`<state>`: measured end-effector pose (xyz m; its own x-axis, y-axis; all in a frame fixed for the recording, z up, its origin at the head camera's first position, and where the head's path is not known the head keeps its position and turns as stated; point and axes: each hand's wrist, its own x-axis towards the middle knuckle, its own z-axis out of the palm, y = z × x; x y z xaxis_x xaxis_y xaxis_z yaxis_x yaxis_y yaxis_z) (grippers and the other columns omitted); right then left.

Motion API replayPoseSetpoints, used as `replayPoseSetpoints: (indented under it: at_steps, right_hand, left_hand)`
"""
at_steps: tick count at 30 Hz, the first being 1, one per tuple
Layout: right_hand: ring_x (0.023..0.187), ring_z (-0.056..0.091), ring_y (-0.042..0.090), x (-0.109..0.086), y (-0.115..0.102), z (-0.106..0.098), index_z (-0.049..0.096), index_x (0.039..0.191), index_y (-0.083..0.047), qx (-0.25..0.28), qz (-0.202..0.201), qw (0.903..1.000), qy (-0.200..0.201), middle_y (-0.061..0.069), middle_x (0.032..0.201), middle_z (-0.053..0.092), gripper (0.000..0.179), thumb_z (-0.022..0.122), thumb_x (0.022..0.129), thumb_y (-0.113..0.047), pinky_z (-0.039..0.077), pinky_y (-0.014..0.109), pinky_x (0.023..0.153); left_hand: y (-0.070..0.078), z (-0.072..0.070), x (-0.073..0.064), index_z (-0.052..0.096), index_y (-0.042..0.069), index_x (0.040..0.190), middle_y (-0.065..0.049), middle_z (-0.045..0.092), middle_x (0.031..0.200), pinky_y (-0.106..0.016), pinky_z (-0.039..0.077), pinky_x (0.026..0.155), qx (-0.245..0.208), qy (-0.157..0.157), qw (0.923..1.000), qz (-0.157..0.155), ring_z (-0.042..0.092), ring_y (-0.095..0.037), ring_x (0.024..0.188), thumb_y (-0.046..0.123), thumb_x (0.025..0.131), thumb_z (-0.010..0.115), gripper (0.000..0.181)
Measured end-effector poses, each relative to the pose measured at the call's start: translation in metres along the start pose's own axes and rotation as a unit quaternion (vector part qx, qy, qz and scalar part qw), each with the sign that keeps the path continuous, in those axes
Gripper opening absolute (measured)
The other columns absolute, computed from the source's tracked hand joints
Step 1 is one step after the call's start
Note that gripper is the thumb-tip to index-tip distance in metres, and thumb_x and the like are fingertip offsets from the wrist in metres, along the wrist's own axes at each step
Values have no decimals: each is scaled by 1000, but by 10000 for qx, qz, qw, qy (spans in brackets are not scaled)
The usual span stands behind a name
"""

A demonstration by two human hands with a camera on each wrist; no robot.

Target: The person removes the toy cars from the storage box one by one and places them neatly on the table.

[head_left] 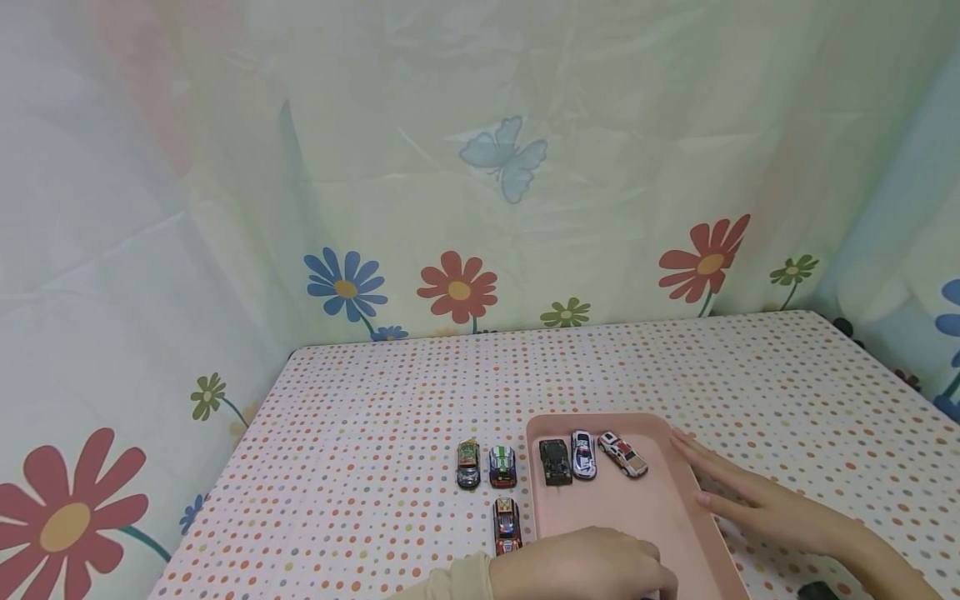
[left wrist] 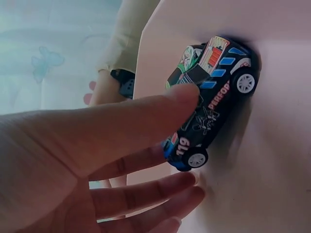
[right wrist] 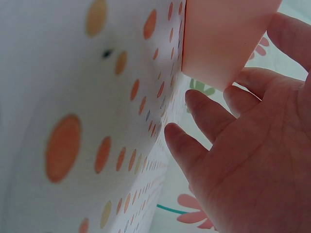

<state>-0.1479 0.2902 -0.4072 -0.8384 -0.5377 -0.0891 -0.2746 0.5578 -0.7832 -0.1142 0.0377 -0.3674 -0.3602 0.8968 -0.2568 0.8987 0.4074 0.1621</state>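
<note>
My left hand (head_left: 592, 567) reaches over the near part of the pink tray (head_left: 705, 533). In the left wrist view it holds a black toy car (left wrist: 209, 116) marked 119, thumb on the side of the car and fingers beneath. That car is tilted close against the tray's floor and wall; in the head view the hand almost entirely hides it. At the tray's right rim, my right hand (head_left: 780, 508) touches the outside with fairly straight fingers. A black toy car (head_left: 556, 462), a white one (head_left: 583, 455) and a red-and-white one (head_left: 622, 454) sit at the tray's far end.
Left of the tray stand a green-and-orange toy car (head_left: 468, 465), a green-and-white one (head_left: 502, 467) and a red-and-black one (head_left: 507, 525). A dotted cloth (head_left: 360, 467) covers the table. Behind it hangs a flowered curtain (head_left: 600, 208).
</note>
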Motion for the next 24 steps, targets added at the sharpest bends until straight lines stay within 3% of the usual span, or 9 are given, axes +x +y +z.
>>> replayPoseSetpoints:
  at_steps: [6,9,13,20,24]
  right_hand:
    - [113,3,-30,0,0,0,13,151,-17,-3,27,10000,20,22,151,3,62,47,100,-23,20,75,85]
    - [113,3,-30,-1,0,0,14,151,-17,-6,15,10000,32,21,152,4,62,47,100,-23,20,75,84]
    - [113,3,-29,-1,0,1,14,151,-17,-28,-36,10000,41,21,152,4,61,47,100,-23,22,75,84]
    - [114,3,-29,-1,-1,1,13,151,-16,18,-11,10000,-5,20,152,3,61,46,100,-22,21,75,85]
    - [116,3,-28,0,-2,0,14,151,-17,-33,-129,9999,44,20,152,4,61,46,100,-21,21,74,85]
  left_hand:
    - [-1,-3,-5,64,28,91,25,52,71,-5,34,63,-663,32,9978,-30,44,13,63,28,84,68,8]
    - [-1,-5,-5,64,27,92,24,54,71,-6,35,61,-1148,-54,9933,-129,45,13,63,25,85,68,8]
    - [-4,-6,-3,66,23,98,21,58,75,-5,36,64,-1605,-128,9869,-39,46,15,67,19,86,68,12]
    - [-7,-7,-2,68,19,102,20,60,77,-4,36,67,-1900,-91,9815,201,45,18,70,16,85,68,17]
    - [-9,-8,-4,68,19,102,21,59,78,-4,37,68,-2121,82,9770,212,47,18,69,17,88,66,15]
